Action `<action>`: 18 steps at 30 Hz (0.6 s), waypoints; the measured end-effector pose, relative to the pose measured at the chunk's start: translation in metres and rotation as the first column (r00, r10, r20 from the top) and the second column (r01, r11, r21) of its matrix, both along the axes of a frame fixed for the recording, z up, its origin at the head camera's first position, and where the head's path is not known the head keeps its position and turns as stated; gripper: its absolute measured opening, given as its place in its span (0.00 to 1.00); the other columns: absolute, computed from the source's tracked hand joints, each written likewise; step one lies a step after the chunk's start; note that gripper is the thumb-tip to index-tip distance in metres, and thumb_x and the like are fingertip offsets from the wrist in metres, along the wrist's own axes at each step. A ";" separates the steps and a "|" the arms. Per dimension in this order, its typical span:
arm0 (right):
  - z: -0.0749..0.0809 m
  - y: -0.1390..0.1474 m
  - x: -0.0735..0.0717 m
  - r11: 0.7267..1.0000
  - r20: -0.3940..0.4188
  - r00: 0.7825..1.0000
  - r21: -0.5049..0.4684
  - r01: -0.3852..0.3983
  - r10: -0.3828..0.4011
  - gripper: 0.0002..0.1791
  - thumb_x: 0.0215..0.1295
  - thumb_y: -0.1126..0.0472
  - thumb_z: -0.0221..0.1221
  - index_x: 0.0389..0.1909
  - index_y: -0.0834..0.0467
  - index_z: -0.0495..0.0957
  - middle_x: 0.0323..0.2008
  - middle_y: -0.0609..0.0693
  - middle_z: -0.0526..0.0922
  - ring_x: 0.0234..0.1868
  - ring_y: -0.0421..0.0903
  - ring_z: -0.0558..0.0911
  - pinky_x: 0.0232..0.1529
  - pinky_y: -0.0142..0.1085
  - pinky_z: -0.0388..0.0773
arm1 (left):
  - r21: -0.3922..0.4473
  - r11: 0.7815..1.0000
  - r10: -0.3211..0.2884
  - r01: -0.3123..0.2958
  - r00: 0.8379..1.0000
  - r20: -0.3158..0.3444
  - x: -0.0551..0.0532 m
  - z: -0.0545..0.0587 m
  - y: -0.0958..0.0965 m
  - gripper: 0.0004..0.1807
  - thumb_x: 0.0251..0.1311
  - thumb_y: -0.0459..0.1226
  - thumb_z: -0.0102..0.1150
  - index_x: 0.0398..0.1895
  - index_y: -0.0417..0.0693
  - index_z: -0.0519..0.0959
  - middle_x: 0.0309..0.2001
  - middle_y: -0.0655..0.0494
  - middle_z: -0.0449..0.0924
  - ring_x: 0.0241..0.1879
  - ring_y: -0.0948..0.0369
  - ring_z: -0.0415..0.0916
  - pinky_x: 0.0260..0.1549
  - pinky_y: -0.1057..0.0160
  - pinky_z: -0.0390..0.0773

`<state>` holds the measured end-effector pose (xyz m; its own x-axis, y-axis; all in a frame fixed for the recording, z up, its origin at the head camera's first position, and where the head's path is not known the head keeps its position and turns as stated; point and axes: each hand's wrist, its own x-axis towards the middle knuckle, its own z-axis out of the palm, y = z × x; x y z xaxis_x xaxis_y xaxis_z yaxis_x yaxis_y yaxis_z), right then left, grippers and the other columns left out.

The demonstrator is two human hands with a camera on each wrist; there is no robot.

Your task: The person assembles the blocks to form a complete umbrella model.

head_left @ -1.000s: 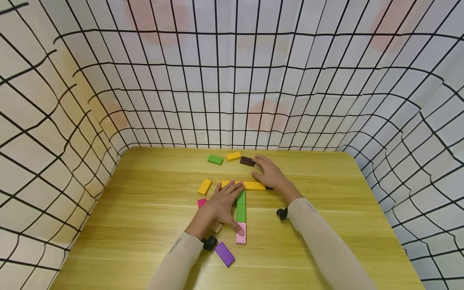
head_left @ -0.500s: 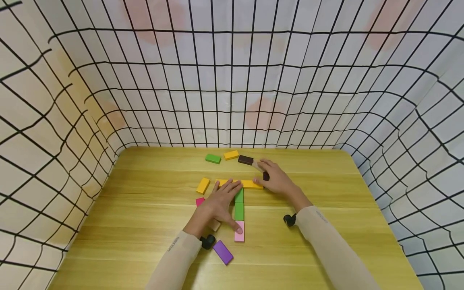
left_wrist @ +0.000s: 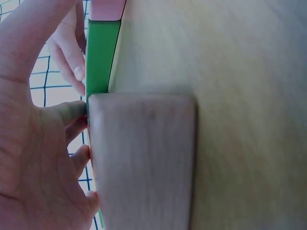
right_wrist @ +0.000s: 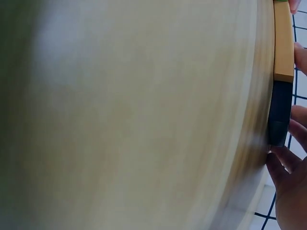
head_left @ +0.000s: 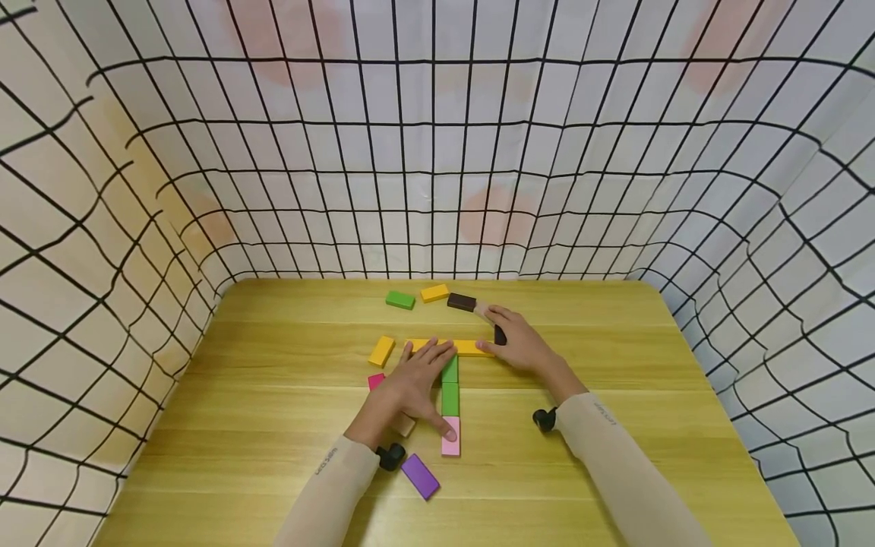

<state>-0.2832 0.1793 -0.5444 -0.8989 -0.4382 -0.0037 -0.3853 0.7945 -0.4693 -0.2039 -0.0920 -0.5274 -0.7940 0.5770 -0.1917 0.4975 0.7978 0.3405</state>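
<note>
My left hand [head_left: 413,387] lies spread over a T-shaped layout of flat blocks. Its fingertips rest on the yellow row [head_left: 470,348], and the thumb touches the pink block [head_left: 450,447]. Between them runs a green pair of blocks [head_left: 450,399], also visible as a green block [left_wrist: 101,55] in the left wrist view. At the row's right end, my right hand [head_left: 522,342] has its thumb on the yellow and its other fingertips by a pale block [head_left: 481,310]. Under that hand, a black block [head_left: 500,335] is partly hidden; the right wrist view shows this black block [right_wrist: 280,112] against the yellow end.
Behind the row lie a green block [head_left: 400,300], a yellow block [head_left: 434,292] and a dark brown block [head_left: 461,302]. Left and front hold a yellow block [head_left: 381,351], a red block [head_left: 375,381], a brownish block [head_left: 405,425] and a purple block [head_left: 420,476]. Wire mesh [head_left: 431,175] encloses the table.
My right hand has drawn back and its thumb has come down onto the yellow row. The black block now shows higher, between thumb and fingers. The left hand stays in place.
</note>
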 end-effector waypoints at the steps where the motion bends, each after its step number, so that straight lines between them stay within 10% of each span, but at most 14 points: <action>1: 0.000 0.000 0.000 1.000 -0.001 1.000 -0.001 -0.002 0.002 0.47 0.71 0.33 0.57 0.81 0.54 0.57 0.81 0.56 0.56 0.80 0.63 0.57 0.77 0.64 0.58 | -0.001 1.000 0.000 0.000 1.000 -0.001 0.000 0.000 0.000 0.83 0.24 0.79 0.73 0.85 0.58 0.43 0.85 0.61 0.39 0.85 0.53 0.31 0.79 0.36 0.33; 18: 0.002 -0.003 0.002 1.000 0.020 1.000 0.001 0.007 -0.007 0.46 0.71 0.36 0.58 0.81 0.54 0.57 0.81 0.56 0.56 0.80 0.63 0.57 0.77 0.63 0.57 | -0.016 1.000 -0.007 0.006 1.000 -0.005 -0.001 -0.002 0.000 0.84 0.24 0.80 0.71 0.85 0.58 0.41 0.85 0.61 0.37 0.84 0.54 0.30 0.79 0.37 0.31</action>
